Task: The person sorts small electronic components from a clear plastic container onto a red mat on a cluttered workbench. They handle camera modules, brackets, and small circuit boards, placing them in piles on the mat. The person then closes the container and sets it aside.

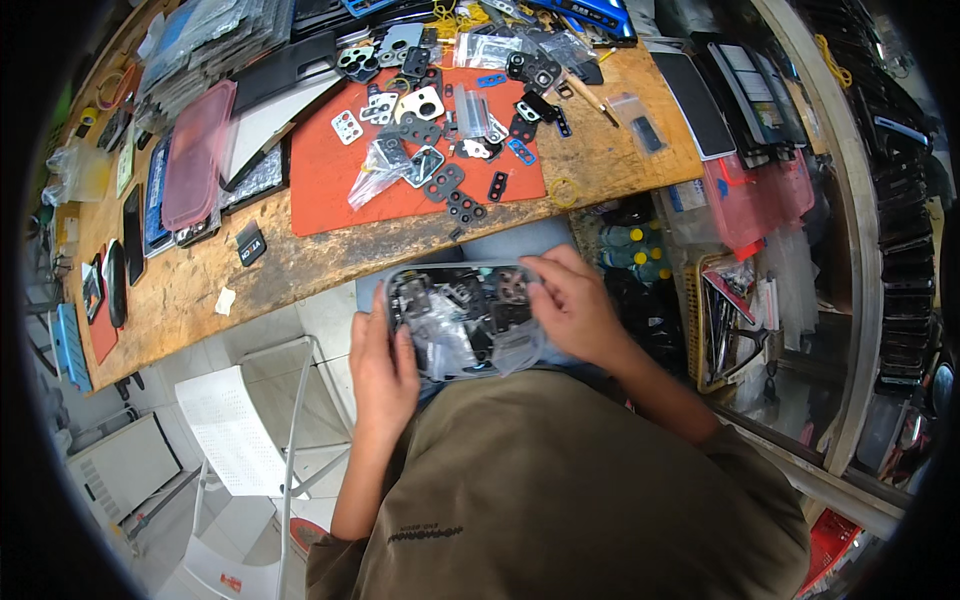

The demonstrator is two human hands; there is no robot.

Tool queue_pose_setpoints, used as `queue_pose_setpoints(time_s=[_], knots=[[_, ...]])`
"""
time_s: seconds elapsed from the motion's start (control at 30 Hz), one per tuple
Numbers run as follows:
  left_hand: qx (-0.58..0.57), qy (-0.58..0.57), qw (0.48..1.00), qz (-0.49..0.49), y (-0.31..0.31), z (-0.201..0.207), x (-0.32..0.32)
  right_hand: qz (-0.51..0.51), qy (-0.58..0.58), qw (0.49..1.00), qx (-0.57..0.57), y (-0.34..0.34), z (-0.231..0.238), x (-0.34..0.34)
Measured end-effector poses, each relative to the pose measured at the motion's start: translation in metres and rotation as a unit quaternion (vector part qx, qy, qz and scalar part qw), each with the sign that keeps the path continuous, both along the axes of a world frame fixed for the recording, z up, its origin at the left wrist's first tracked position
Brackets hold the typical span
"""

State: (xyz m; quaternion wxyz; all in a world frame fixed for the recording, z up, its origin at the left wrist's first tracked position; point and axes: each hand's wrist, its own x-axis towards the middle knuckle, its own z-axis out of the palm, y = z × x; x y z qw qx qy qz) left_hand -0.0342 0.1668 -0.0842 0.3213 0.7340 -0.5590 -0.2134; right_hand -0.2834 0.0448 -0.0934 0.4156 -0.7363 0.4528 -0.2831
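Note:
A clear plastic box full of small dark phone parts and little clear bags is held over my lap, just off the bench's front edge. My left hand grips its left side, thumb on the near rim. Round the upper right corner my right hand is closed, its thumb over the rim. Beyond the box, a red mat lies on the wooden bench. Scattered across it are phone camera lens covers, mostly black, some white or blue, and a small clear bag.
Left on the bench are a pink plastic lid, stacked clear sleeves and a small black card. A dark tablet-like panel lies at the right. A yellow basket stands right of my knees; a white folding chair stands left.

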Motion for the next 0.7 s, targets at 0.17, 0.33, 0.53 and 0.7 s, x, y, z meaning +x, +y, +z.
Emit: queue_pose_setpoints(time_s=[0.17,0.33,0.53,0.7], knots=[[0.046,0.024,0.998,0.019,0.003,-0.002,-0.006,0.043,0.051,0.993,-0.095,0.001,0.012,-0.005],[0.061,0.109,0.992,-0.024,0.013,0.003,0.000,-0.025,0.043,0.997,0.062,0.000,0.017,-0.005],[0.003,0.064,0.998,-0.009,0.010,0.000,-0.006,0.044,0.036,0.998,-0.035,0.001,0.016,-0.016],[0.036,0.098,0.994,-0.001,0.009,-0.002,-0.005,0.044,0.031,0.998,0.034,0.000,0.021,-0.022]])
